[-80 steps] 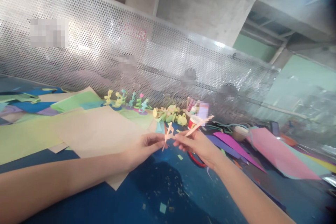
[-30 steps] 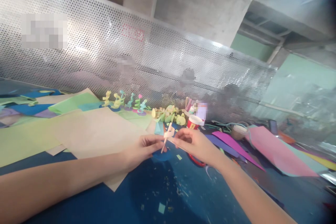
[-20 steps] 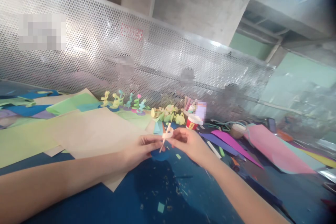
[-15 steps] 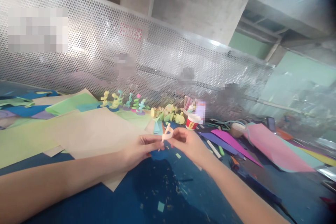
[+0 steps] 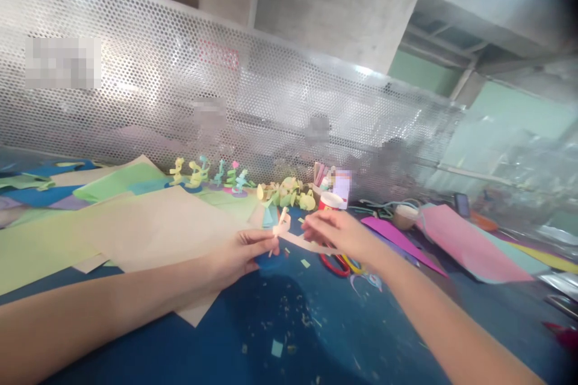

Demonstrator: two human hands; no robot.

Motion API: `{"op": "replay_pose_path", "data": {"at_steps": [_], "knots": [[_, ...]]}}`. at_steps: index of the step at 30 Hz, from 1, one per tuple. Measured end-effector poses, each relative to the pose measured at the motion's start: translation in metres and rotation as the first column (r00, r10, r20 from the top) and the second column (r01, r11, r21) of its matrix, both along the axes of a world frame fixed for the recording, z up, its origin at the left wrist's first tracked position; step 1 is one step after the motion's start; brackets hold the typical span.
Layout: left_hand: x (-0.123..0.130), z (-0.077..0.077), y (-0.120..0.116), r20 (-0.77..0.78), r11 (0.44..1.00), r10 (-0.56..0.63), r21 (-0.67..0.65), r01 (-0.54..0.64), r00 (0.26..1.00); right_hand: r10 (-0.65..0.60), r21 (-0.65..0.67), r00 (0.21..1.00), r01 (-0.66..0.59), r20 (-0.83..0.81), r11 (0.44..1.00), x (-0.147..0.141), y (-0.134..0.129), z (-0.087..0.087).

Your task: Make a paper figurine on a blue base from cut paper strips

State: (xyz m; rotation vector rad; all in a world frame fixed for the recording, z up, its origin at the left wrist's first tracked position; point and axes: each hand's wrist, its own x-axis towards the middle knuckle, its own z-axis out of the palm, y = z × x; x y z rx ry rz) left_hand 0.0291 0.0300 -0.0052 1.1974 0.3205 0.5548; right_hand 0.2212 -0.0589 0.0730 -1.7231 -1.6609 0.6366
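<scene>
In the head view, my left hand (image 5: 250,249) has its thumb and fingers clamped together on a thin pale stick (image 5: 284,213), tilted above the blue tabletop (image 5: 203,355). A pale paper strip (image 5: 311,245) loops around the stick, its tail running below my right hand (image 5: 345,234). That hand's fingers are loosely curled near the strip; I can't tell whether they grip it. Just beyond stands a red-and-white cup (image 5: 331,200), its marking partly hidden and unreadable to me. The lilac printed card (image 5: 342,186) beside it is too small to read, as is the red lettering (image 5: 220,54) on the perforated screen (image 5: 280,84). Red handles (image 5: 335,266) lie by my right wrist, a beige sheet (image 5: 167,228) beyond my left forearm.
</scene>
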Motion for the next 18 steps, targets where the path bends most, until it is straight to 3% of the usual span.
{"op": "replay_pose_path", "data": {"at_steps": [2, 4, 6, 14, 18], "knots": [[0.001, 0.001, 0.001, 0.003, 1.0, 0.002, -0.026, -0.002, 1.0, -0.127, 0.053, 0.967, 0.118, 0.22, 0.992, 0.026, -0.013, 0.007], [0.001, 0.0, 0.002, -0.008, 0.999, 0.019, -0.04, -0.019, 1.0, -0.243, 0.084, 0.842, 0.231, 0.483, 0.969, 0.051, -0.031, 0.01], [0.002, 0.0, 0.002, -0.019, 0.998, 0.038, -0.047, -0.039, 0.999, -0.275, 0.042, 0.736, 0.318, 0.618, 0.947, 0.068, -0.049, 0.006], [0.002, 0.001, 0.0, -0.022, 0.993, 0.097, -0.061, -0.098, 0.995, -0.285, 0.002, 0.56, 0.451, 0.778, 0.892, 0.092, -0.073, -0.021], [0.003, 0.001, 0.001, 0.009, 0.995, 0.058, -0.085, -0.057, 0.998, -0.268, -0.034, 0.525, 0.494, 0.808, 0.869, 0.118, -0.101, -0.032]]}}
